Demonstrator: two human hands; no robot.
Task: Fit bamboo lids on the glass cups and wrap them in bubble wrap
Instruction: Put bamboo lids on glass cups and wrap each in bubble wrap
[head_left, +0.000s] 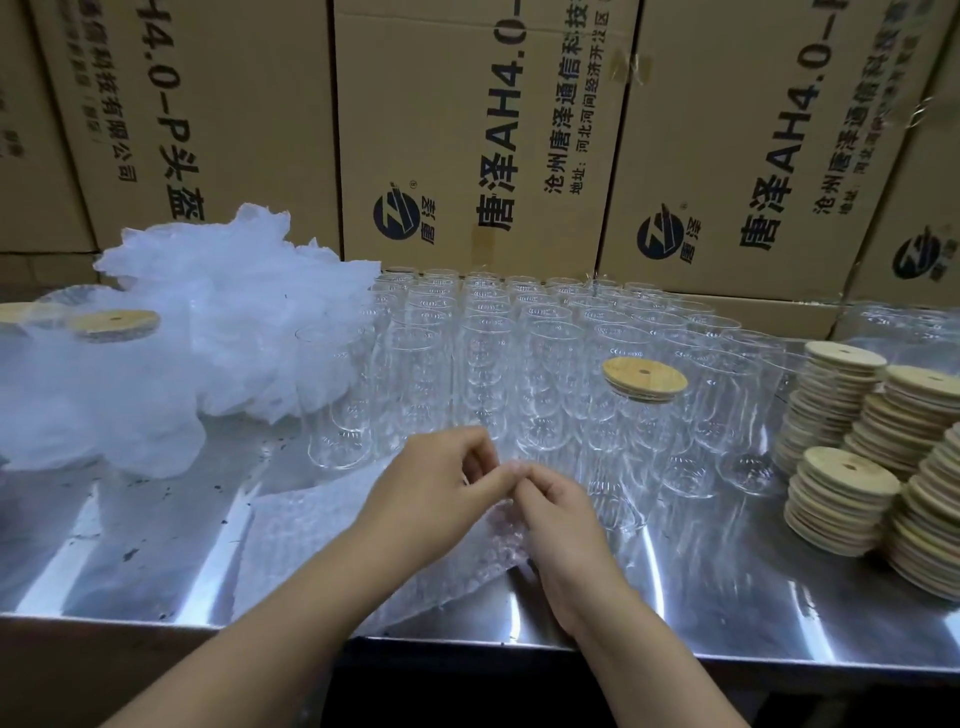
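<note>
A sheet of bubble wrap (311, 540) lies on the steel table (727, 582) in front of me. My left hand (436, 493) and my right hand (561, 525) meet fingertip to fingertip at its raised far edge and pinch it between them. Just right of my hands stands a glass cup (631, 452) with a bamboo lid (644, 378) on top. Behind it stand several rows of open glass cups (483, 343). Stacks of bamboo lids (852, 452) rise at the right.
A heap of bubble wrap (197, 343) fills the left of the table, with wrapped lidded cups (114, 325) at its far left. Cardboard boxes (483, 135) form a wall behind. The table's front edge (519, 647) runs under my forearms.
</note>
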